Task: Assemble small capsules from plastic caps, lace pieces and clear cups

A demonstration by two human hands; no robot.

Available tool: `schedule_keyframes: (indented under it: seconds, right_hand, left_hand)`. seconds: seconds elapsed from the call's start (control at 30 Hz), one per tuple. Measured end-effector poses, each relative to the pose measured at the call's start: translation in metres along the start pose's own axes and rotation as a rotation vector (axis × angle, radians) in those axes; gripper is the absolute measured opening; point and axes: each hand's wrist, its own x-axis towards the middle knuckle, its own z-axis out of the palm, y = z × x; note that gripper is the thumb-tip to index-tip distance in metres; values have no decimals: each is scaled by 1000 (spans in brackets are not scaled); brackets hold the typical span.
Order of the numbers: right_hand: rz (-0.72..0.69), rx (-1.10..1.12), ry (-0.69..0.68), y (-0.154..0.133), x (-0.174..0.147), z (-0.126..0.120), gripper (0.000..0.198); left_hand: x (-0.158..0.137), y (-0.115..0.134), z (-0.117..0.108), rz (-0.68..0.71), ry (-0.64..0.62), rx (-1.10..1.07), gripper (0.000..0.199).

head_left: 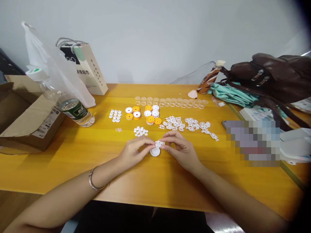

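Both hands meet near the middle of the wooden table. My left hand (136,149) pinches the left edge of a small white openwork plastic piece (159,143). On its right edge, the thumb and fingers of my right hand (179,149) are closed as well. Just below the piece is a round white disc (155,152), partly covered by it; whether they touch I cannot tell. Beyond the hands lie a pile of similar white openwork pieces (173,123), small white caps (140,131), and stacked white and orange round spools (152,113).
A row of clear cups (170,102) runs along the back. At left are a cardboard box (31,129), a tilted water bottle (75,111) and a paper bag (93,71). To the right sit a brown drink bottle (210,79), a brown leather bag (274,77) and a blurred flat object (252,142).
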Motion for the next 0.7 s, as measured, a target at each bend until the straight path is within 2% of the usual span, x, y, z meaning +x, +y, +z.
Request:
schedule_keyframes:
  seconds: [0.2, 0.37, 0.7]
  right_hand:
    - [119, 161, -75, -7, 0, 3, 12]
    - [218, 243, -81, -10, 0, 5, 13]
    - [163, 294, -78, -2, -1, 7, 9]
  left_hand:
    - [0, 0, -1, -13, -7, -12, 12]
    - [-2, -1, -1, -21, -13, -10, 12]
    - [-1, 0, 0, -35, -26, -31, 10]
